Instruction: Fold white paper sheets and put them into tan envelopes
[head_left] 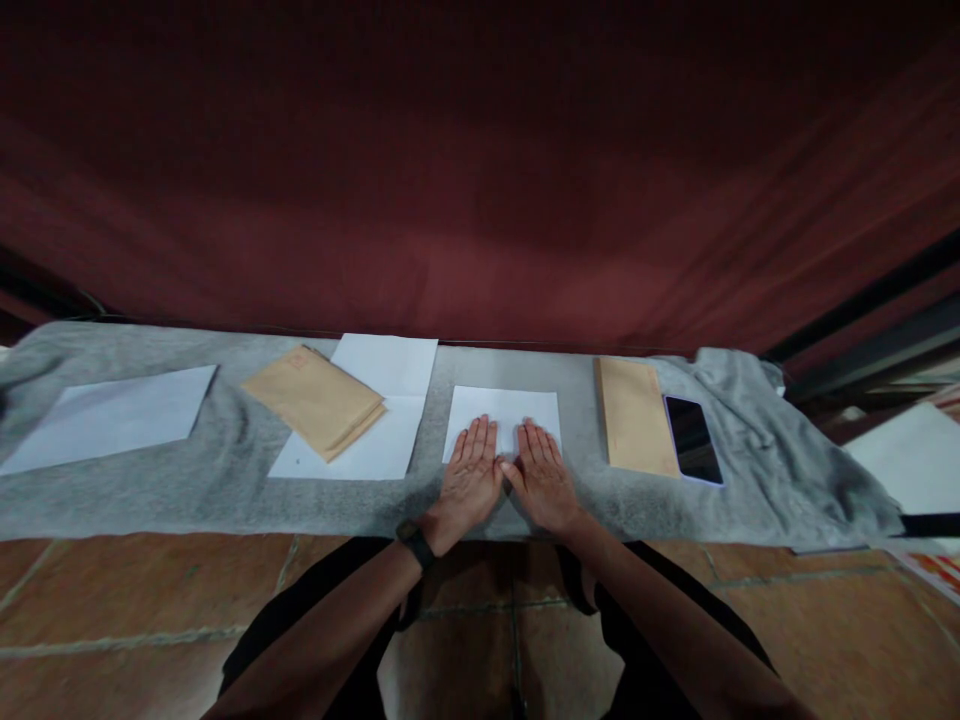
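Observation:
A white sheet of paper (504, 402), which looks folded, lies on the grey cloth in front of me. My left hand (472, 470) rests flat on its near left part, fingers stretched forward. Flat on the near right part is my right hand (544, 475), its fingers also straight. The two thumbs meet or nearly meet between the hands. Both palms hide the sheet's near edge. Neither hand grips anything. A dark watch (415, 541) is on the left wrist.
Brown envelopes (315, 395) lie on a creased white sheet (390, 365) to the left. Farther left is white paper (112, 415). To the right are a stack of brown envelopes (637, 415) and a phone (694, 440). A red curtain (480, 200) hangs behind the cloth-covered surface (247, 505).

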